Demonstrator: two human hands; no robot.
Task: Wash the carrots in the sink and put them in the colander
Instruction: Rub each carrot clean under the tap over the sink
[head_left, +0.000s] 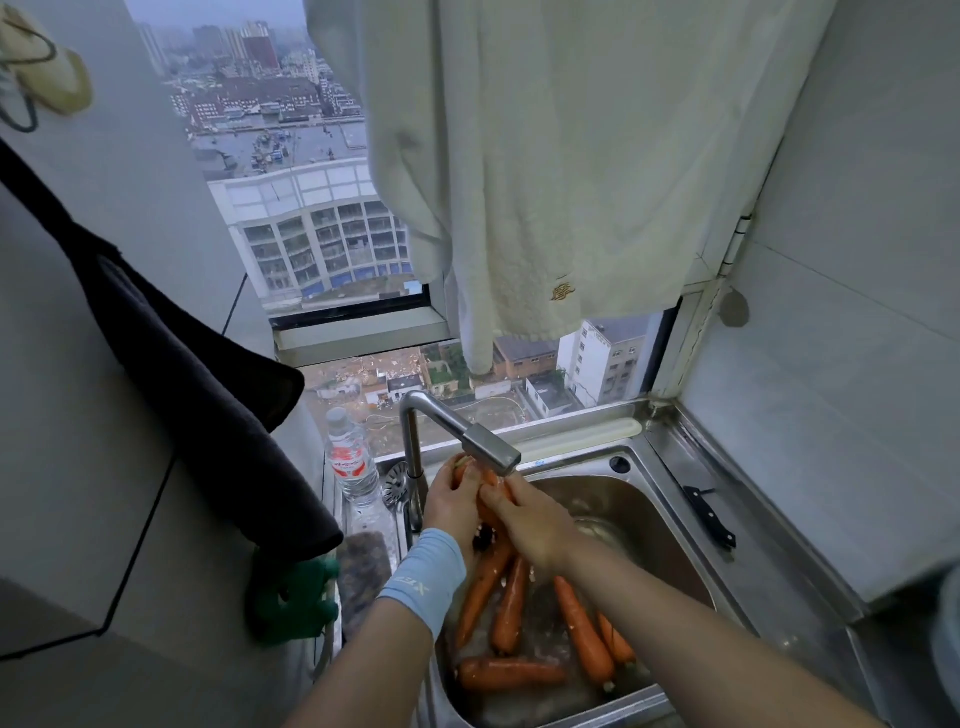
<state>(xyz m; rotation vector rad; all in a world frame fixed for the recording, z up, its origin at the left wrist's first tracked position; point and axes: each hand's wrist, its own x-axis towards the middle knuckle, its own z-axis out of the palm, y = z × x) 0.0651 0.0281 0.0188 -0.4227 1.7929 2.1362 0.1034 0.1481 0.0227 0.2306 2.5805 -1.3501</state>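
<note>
By a window high over the town, at a steel sink (649, 514) with the tap (491, 452) just above. Keep the left hand (452, 499) and right hand (532, 522) curled tight round the one carrot (490, 475) under the spout, rub and turn it, then look for the colander, not in sight here. Long, orange and wet, with five more carrots (582, 629) down in the sink.

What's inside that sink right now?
Several carrots lie in the sink; the left hand and right hand grip another carrot under the faucet. Arms and carrots hide much of its bottom.
</note>
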